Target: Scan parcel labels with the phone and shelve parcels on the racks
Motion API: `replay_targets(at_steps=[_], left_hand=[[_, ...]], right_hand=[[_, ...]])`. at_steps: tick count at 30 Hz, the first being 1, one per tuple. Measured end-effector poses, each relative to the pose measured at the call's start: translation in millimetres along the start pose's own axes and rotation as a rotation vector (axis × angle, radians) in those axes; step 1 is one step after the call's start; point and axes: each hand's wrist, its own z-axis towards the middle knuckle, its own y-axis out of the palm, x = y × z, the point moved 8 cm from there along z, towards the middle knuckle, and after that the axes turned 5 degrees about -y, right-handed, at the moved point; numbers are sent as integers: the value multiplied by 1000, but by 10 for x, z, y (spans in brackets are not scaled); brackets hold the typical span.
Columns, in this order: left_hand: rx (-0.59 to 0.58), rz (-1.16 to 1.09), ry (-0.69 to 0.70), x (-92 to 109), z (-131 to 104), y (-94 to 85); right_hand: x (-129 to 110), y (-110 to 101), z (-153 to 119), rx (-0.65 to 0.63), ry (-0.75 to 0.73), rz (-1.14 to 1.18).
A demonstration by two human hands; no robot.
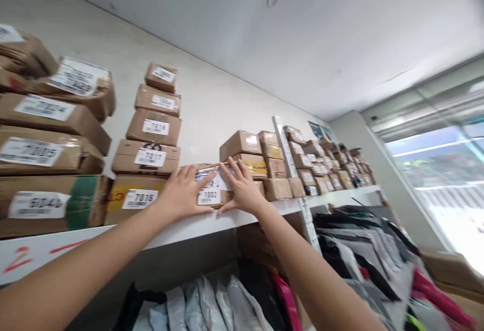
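A small cardboard box (208, 197) with a white label reading 1002 sits on the upper white shelf. My left hand (182, 191) grips it from the left, with the fingers over the upper corner and the thumb across the front. From the right, my right hand (242, 186) holds the same box, its fingers spread along the side and top. Both thumbs point toward each other near the shelf edge. Parts of the box are hidden behind my fingers. Just left of it rises a stack of labelled boxes (150, 156), the lowest marked 7016.
More stacked boxes (30, 152) stand at far left. Beyond a white shelf post (285, 147), further small boxes (321, 167) line the shelf (192, 229). Below, plastic-wrapped parcels (207, 303) stand upright, with more grey and black bags (363, 240) at right. A bright window (446, 164) is far right.
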Motion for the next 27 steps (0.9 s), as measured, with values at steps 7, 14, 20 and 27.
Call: replay_targets(at_steps=[7, 14, 20, 27], left_hand=[[74, 124, 2, 112, 2, -28], [121, 154, -19, 34, -25, 108], [104, 248, -48, 33, -15, 147], [179, -77, -5, 129, -70, 50]], right_hand=[[-3, 40, -101, 0, 6, -92], [1445, -423, -1217, 581, 870, 41], [1902, -68, -1549, 472, 874, 120], [1930, -9, -1516, 491, 900, 93]])
